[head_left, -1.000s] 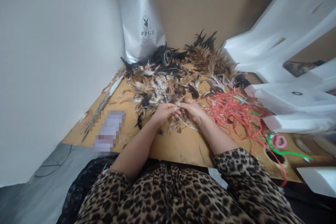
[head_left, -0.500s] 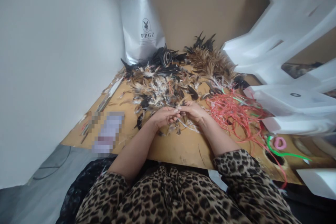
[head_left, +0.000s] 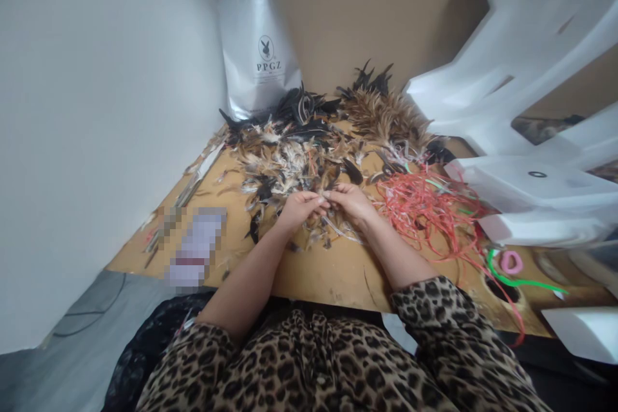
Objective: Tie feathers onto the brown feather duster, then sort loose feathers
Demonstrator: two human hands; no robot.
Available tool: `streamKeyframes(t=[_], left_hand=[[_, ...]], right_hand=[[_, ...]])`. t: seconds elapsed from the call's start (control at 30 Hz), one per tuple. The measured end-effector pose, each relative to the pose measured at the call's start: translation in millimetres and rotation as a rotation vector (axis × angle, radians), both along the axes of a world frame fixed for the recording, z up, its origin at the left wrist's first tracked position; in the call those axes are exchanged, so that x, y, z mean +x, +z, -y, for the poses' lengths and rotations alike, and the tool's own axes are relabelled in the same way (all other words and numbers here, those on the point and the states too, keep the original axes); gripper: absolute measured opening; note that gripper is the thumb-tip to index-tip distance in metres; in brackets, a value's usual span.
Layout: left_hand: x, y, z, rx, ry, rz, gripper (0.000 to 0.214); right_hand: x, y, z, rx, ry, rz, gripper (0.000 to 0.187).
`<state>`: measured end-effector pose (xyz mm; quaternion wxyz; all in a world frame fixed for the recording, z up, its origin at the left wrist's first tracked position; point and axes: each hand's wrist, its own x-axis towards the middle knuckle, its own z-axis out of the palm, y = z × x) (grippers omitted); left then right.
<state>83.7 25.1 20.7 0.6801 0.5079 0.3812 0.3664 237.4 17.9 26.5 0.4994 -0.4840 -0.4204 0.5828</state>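
A yellowish wooden surface point(head_left: 333, 280) is seen, with white foam packing shapes point(head_left: 506, 77) stacked along its right side and one silver foil bag point(head_left: 258, 45) stood at the back. One large heap of brown, black and white feathers point(head_left: 299, 154) is spread across the middle; the feathers are too many to be counted. One tangle of red plastic strips point(head_left: 425, 206) lies just beside it on the right.

At the heap's near edge the left hand point(head_left: 299, 209) and right hand point(head_left: 356, 203) are brought together. Both are drawn narrow, fingertips meeting on something too small to be made out, judged to be a feather. Such feathers are judged very light, soft and easily bent or scattered, and best pinched at the stiffer quill end. One green plastic strip point(head_left: 524, 281) and one pink ring point(head_left: 512, 262) lie well apart at the right.
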Motion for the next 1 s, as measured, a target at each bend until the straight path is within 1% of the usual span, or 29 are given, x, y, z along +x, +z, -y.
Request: streamKeyframes(t=[0.07, 0.13, 0.2, 0.27, 0.33, 0.43, 0.6, 0.7, 0.77, 0.9, 1.0], left_hand=[[2.7, 0.1, 0.7, 0.041, 0.067, -0.051, 0.028], [4.6, -0.2, 1.2, 0.052, 0.107, -0.076, 0.024], [5.6, -0.7, 1.2, 0.053, 0.123, -0.085, 0.022], [5.8, -1.3, 0.7, 0.051, 0.124, -0.090, 0.020], [5.1, -1.8, -0.2, 0.048, 0.113, -0.088, 0.019], [2.8, -2.5, -1.6, 0.036, 0.060, -0.071, 0.022], [-1.5, -2.1, -1.0, -0.042, -0.043, -0.017, 0.031], [-2.3, -2.0, 0.2, -0.046, -0.063, -0.009, 0.029], [-2.4, -2.9, 0.0, -0.039, -0.057, -0.006, 0.029], [-3.7, -5.6, -3.5, -0.039, -0.005, 0.044, 0.029], [-5.9, -5.7, -7.3, -0.088, 0.064, 0.152, 0.025]], right_hand=[[-0.5, -2.1, -0.1, 0.044, -0.026, 0.081, 0.033], [-1.3, -4.0, -0.8, 0.081, -0.044, 0.152, 0.032], [-2.6, -5.5, -1.5, 0.111, -0.073, 0.195, 0.031], [-4.0, -6.2, -2.0, 0.122, -0.104, 0.186, 0.031], [-4.8, -6.1, -2.1, 0.109, -0.105, 0.138, 0.031], [-4.0, -4.6, -1.2, 0.081, -0.066, 0.073, 0.031], [0.7, -1.6, 0.8, 0.079, 0.026, 0.052, 0.028], [2.7, -2.1, 0.9, 0.060, 0.078, 0.034, 0.027], [3.2, -2.9, 0.4, 0.048, 0.086, 0.018, 0.027], [2.7, -3.4, -0.7, 0.036, 0.018, -0.008, 0.030], [1.1, -2.8, -0.2, 0.095, -0.056, 0.059, 0.034]])
